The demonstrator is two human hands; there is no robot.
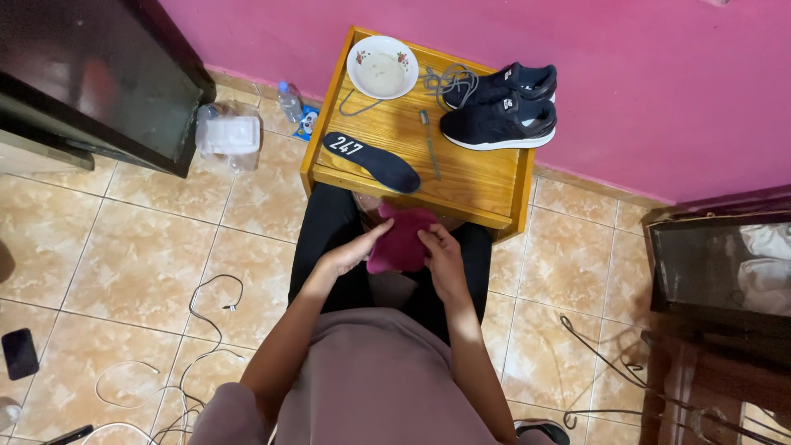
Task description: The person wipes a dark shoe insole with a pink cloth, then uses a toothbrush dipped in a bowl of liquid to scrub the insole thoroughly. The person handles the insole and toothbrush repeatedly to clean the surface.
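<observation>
While both hands meet over the lap, the left hand (pixel 350 251) and right hand (pixel 443 255) each close on an opposite edge of a magenta cloth (pixel 401 239), held between them just short of the near edge of the wooden table (pixel 482 185). Beyond that edge, on the table, lie a dark insole (pixel 371 161), a white bowl (pixel 382 67) and two black sneakers (pixel 500 111), the insole nearer the left hand.

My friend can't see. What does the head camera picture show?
A seated person's left hand and right hand hold a dark pink soft cloth over their lap. In front stands a small yellow wooden table with a pair of black sneakers, a dark shoe insole and a white round bowl.
</observation>
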